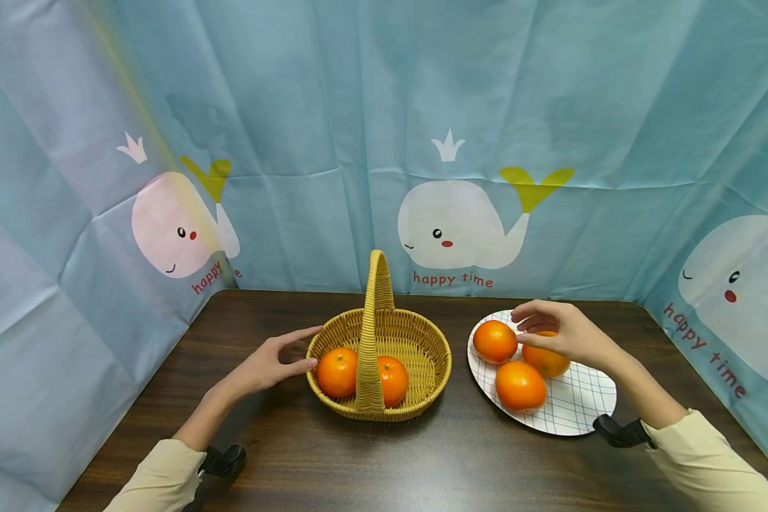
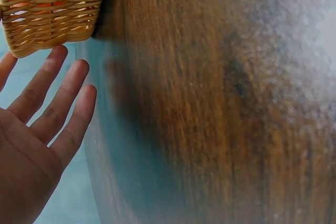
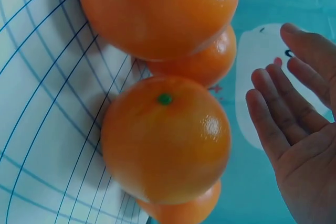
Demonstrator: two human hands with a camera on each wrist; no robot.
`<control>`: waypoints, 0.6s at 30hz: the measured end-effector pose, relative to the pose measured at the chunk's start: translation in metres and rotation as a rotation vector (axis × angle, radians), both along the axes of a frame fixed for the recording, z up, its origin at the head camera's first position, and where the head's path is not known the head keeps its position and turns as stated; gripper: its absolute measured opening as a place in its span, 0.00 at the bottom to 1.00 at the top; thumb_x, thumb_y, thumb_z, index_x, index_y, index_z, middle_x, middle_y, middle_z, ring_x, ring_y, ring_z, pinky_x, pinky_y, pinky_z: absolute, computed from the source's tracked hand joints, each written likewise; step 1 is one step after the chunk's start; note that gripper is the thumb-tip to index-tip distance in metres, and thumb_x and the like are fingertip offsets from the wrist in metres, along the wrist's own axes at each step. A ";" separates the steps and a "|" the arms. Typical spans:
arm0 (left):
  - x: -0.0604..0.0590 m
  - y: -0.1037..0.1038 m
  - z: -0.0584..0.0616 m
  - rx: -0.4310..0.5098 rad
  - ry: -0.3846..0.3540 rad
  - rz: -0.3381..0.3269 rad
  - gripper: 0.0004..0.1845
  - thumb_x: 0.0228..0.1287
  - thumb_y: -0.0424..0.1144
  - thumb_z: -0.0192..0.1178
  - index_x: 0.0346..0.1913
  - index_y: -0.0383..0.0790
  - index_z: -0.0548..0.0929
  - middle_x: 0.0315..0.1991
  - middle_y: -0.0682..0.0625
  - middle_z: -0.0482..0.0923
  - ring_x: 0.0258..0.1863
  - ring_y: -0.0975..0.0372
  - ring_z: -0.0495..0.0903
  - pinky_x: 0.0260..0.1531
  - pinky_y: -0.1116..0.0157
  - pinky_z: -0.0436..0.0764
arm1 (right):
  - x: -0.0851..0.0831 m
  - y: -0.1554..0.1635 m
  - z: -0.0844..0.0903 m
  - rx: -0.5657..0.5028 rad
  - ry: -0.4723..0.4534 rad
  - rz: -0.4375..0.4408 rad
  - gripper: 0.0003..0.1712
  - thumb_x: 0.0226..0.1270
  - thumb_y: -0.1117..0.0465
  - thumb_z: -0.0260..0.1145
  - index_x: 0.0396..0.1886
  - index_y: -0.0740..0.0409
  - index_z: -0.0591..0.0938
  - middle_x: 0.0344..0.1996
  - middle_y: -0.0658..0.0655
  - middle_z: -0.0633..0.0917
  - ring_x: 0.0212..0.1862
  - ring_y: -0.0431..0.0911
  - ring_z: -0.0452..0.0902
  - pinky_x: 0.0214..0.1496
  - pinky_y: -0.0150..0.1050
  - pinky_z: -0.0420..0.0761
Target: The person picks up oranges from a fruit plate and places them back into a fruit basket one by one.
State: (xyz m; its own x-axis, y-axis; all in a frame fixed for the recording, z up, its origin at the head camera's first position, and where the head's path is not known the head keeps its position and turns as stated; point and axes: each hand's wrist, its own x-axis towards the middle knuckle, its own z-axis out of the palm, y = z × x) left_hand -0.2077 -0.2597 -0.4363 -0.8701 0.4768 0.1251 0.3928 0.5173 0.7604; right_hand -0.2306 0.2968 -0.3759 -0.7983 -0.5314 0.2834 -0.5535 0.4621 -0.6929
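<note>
A yellow wicker basket [image 1: 432, 331] with a tall arched handle stands mid-table, holding two oranges, one on the left [image 1: 337, 373] and one partly behind the handle [image 1: 393, 380]. At its left rim is my left hand [image 1: 269, 366], thumb and forefinger by the wicker, the other fingers extended in the left wrist view. Three oranges lie on a white plate with a dark grid [image 1: 582, 398]: far left [image 1: 494, 341], front [image 1: 520, 387] and rear right [image 1: 550, 364]. Above the rear right one hovers my right hand [image 1: 566, 331], fingers loosely bent around nothing.
The dark wooden table [image 1: 422, 462] runs back to a light blue curtain [image 1: 307, 142] printed with whales. Bare wood lies between the basket and the plate. Black straps [image 1: 621, 432] circle both wrists. The basket handle rises well above the rim.
</note>
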 end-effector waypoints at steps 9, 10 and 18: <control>-0.001 0.000 -0.001 0.001 0.002 0.001 0.33 0.72 0.45 0.65 0.76 0.48 0.69 0.67 0.45 0.74 0.57 0.50 0.77 0.55 0.41 0.76 | 0.013 0.009 -0.002 -0.023 -0.002 0.033 0.20 0.63 0.69 0.75 0.54 0.59 0.82 0.47 0.55 0.84 0.46 0.56 0.85 0.48 0.36 0.83; -0.001 0.000 0.000 0.003 0.002 -0.002 0.33 0.71 0.45 0.65 0.76 0.47 0.69 0.67 0.45 0.74 0.57 0.50 0.77 0.55 0.41 0.76 | 0.015 0.010 -0.002 -0.020 0.000 0.037 0.20 0.63 0.68 0.75 0.54 0.59 0.82 0.48 0.56 0.83 0.46 0.55 0.85 0.48 0.36 0.83; 0.000 0.001 0.001 0.012 -0.001 -0.010 0.33 0.71 0.44 0.66 0.76 0.46 0.69 0.67 0.45 0.74 0.58 0.49 0.77 0.54 0.40 0.75 | 0.031 0.013 -0.008 0.001 -0.005 0.028 0.27 0.61 0.66 0.77 0.60 0.57 0.80 0.52 0.59 0.82 0.50 0.57 0.84 0.50 0.39 0.83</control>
